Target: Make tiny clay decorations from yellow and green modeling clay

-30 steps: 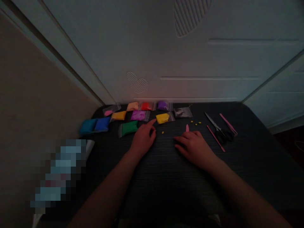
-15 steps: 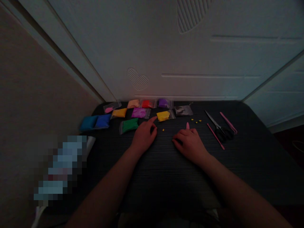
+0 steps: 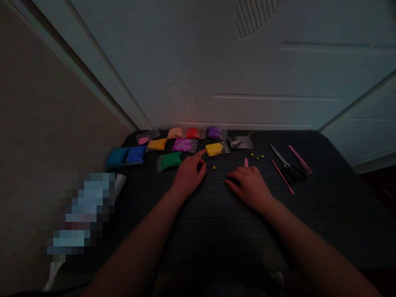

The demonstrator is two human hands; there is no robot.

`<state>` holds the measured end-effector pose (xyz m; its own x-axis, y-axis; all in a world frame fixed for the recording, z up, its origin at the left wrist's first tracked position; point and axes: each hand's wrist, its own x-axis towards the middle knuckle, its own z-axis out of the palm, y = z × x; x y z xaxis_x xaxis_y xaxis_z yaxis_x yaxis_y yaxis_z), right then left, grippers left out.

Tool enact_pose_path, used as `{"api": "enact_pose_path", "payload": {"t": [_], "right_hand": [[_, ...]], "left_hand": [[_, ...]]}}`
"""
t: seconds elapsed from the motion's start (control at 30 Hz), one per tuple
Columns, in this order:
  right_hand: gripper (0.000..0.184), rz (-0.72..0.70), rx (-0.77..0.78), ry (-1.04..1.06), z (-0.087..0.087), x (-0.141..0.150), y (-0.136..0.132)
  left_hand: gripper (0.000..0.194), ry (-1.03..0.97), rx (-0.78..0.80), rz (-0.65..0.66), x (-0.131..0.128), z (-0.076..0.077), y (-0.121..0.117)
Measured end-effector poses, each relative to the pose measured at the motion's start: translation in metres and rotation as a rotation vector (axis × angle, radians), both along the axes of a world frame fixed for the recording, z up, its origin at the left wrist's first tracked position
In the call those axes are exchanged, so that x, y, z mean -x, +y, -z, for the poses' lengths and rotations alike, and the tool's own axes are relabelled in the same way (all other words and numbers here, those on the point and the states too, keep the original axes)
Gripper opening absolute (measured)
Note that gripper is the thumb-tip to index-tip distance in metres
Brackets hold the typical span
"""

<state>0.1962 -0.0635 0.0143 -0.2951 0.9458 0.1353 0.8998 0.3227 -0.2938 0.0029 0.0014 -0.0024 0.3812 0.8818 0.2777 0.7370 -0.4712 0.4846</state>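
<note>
My left hand (image 3: 189, 174) rests on the dark table with its index finger stretched to the edge of a yellow clay packet (image 3: 214, 149). Its fingers are apart and nothing shows in them. A tiny yellow bit (image 3: 214, 167) lies between the two hands. My right hand (image 3: 247, 183) lies palm down, fingers loosely bent, thumb and index slightly apart. Just beyond its knuckles a pink tool tip (image 3: 246, 162) sticks out; the remainder is hidden under the hand. Several small yellow-green bits (image 3: 258, 158) lie past that tip.
Scissors (image 3: 287, 167), pink tweezers (image 3: 299, 159) and a slim pink tool (image 3: 282, 176) lie to the right. Green (image 3: 170, 161), blue (image 3: 136, 155) and magenta (image 3: 182, 144) packets sit left of centre. A clear bag (image 3: 240, 142) lies at the back. A white panel (image 3: 198, 62) rises behind.
The view shifts slightly. My right wrist has turned a little leftward, and its thumb and index have drawn closer. The pink tool tip stays put on the table; my left hand barely moves.
</note>
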Motion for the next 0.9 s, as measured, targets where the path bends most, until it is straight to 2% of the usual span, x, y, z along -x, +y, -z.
{"api": "enact_pose_path", "payload": {"t": [0.9], "right_hand": [[0.020,-0.016,0.007,-0.035,-0.0037,-0.0022,-0.0030]], "left_hand": [[0.044,-0.024,0.016,-0.006,0.0007,-0.0007,-0.0006]]}}
